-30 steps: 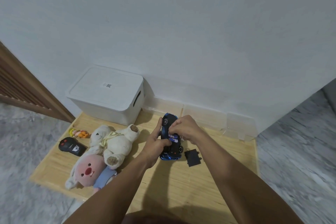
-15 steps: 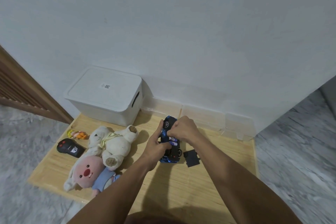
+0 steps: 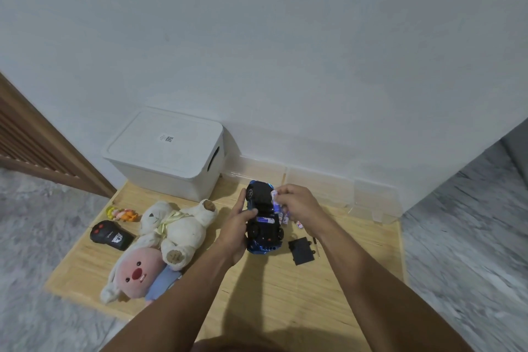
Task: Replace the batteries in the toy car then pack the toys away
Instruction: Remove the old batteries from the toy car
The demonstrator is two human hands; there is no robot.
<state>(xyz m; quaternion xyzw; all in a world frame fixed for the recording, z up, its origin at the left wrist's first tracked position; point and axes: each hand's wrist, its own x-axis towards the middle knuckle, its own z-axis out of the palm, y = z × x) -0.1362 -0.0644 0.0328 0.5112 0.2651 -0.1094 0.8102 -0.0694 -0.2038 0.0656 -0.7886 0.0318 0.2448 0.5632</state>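
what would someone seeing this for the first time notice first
First, the blue toy car turned belly-up at the middle of the wooden mat: the left hand grips its side while the right hand pinches a battery at its open bay. Next, the white teddy bear and pink plush lying to the left, with the lidded white storage box behind them against the wall.

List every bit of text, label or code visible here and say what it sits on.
No text can be read.
Storage box lid: small sticker with a QR-style code, print beside it too small.
Black remote control: white logo, blurred.
Battery in the toy car: label print, blurred.
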